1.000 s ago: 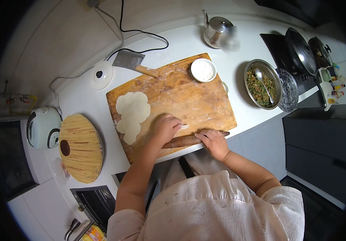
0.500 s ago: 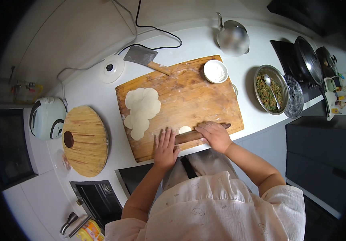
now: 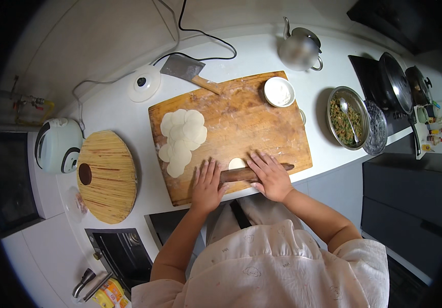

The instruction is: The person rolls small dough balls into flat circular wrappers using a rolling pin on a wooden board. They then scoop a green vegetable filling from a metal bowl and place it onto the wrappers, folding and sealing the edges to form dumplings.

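L hand [image 3: 207,192] moved off dough disc [image 3: 237,164] onto pin [image 3: 239,175]; L & R fingers [image 3: 262,163] outstretched, unclenched, disc btwn 'em.

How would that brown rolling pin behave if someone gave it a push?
The rolling pin would likely roll readily, since it is long and rounded. Its right end narrows, so it might veer rather than run straight. It looks like solid wood, so it is probably stiff.
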Tool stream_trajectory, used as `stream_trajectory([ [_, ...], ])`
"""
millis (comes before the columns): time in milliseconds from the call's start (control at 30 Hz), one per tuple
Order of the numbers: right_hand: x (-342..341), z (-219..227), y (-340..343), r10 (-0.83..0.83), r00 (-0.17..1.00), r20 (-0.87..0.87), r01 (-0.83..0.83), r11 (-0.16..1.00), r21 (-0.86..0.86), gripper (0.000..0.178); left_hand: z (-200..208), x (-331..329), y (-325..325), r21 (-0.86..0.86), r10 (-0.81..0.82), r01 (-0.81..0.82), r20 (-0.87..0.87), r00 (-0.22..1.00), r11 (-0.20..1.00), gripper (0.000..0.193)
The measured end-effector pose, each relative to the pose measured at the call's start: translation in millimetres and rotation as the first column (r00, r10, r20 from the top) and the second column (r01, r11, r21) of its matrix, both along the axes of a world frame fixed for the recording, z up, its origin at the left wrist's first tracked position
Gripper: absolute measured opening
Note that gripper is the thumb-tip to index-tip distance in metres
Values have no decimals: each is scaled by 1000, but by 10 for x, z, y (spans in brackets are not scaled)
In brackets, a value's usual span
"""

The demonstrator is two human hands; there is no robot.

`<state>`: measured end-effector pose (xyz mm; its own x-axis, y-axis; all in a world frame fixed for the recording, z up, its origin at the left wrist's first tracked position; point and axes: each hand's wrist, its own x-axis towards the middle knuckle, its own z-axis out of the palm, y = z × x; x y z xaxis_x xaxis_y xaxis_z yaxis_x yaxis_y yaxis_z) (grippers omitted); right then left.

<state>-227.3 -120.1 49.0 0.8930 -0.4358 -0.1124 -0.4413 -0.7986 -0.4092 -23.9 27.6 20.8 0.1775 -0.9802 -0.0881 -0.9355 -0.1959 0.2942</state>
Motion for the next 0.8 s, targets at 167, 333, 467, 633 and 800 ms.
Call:
stream_trajectory([
  [167, 501, -102, -378, -39, 990, 132, 52, 994, -93, 68, -135, 219, -299, -84, 188, -180, 102, 977, 980, 68],
  [333, 399, -203, -453, -9, 988, 153, 19, 998, -64, 68, 21, 127, -270, -45, 162, -160, 40, 986, 986, 60],
  [467, -26, -131, -113, 62, 989, 133, -59, 998, -31, 64, 119, -108, -133, 116, 89, -73, -138, 986, 991, 55],
  [633, -200, -233, 37, 13, 977, 214, -11, 1000, -11, 41, -10, -330, -325, -2, -6, 6, -286, 958, 1000, 51],
  [800, -266, -192, -88, 0, 977, 213, 18, 997, -79, 36, 46, -322, -345, -153, -77, 25, -343, 936, 988, 50],
])
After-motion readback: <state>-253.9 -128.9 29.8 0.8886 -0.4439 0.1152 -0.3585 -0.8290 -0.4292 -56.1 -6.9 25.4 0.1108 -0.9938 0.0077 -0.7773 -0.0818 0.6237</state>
